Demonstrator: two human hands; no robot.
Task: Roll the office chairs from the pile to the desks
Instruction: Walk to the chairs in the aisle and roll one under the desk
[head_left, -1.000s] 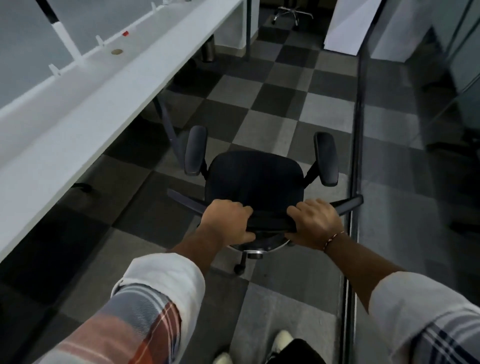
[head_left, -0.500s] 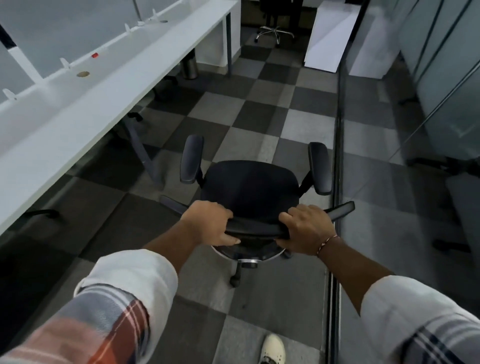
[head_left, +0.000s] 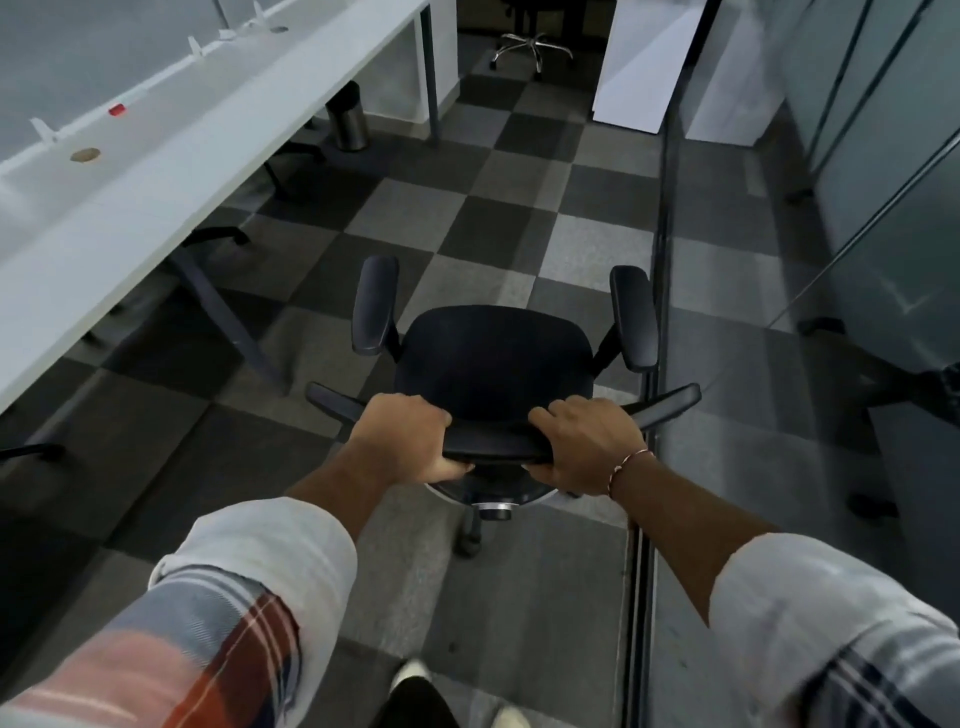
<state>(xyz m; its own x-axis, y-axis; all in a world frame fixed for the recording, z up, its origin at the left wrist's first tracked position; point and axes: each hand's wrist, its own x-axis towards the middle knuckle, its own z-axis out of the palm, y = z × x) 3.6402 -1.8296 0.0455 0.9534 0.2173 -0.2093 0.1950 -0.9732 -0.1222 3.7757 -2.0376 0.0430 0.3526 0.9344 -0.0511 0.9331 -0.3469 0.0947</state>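
In the head view, the chair (head_left: 493, 358) stands on the checkered floor (head_left: 415, 218) in the aisle between the long white surface (head_left: 156, 171) on the left and a glass wall (head_left: 779, 312) on the right. Its seat faces away from the person, and it is not yet tucked in anywhere along the surface. The likeliest trouble, I judge, is on the right: the right armrest (head_left: 634, 317) sits just beside the glass wall, so a push that drifts that way could knock or scrape the glass. On the left, a slanted desk leg (head_left: 228, 317) comes down to the floor near the chair, and a caster could catch it if the chair is turned in too early. The casters might also swivel on the carpet tiles and pull the chair off line. The left hand (head_left: 402, 439) grips the left part of the backrest (head_left: 493, 441) top, fingers (head_left: 426, 410) curled over the edge and thumb underneath. The right hand (head_left: 587, 441) grips the right part the same way. Both are closed round the backrest and hold nothing else.
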